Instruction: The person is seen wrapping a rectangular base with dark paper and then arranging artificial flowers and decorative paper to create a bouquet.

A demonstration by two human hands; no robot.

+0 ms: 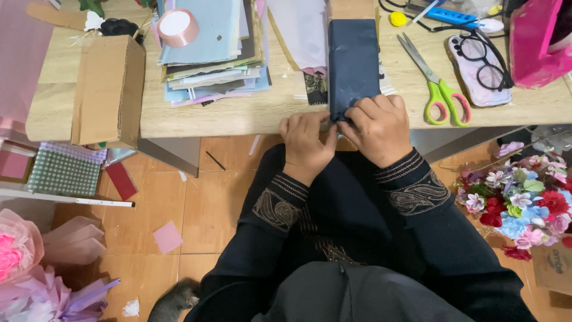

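Both hands, left hand (306, 143) and right hand (378, 127), are pinching the dark blue folded paper (353, 62) at the table's (238, 116) front edge; uneven pressing could be skewing the crease.

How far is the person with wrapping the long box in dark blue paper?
Done: the dark blue paper already covers the visible length of the box. In hand: left hand and right hand press the paper's near end at the table edge. Left: that end is not yet closed flat; the green-handled scissors lie unused.
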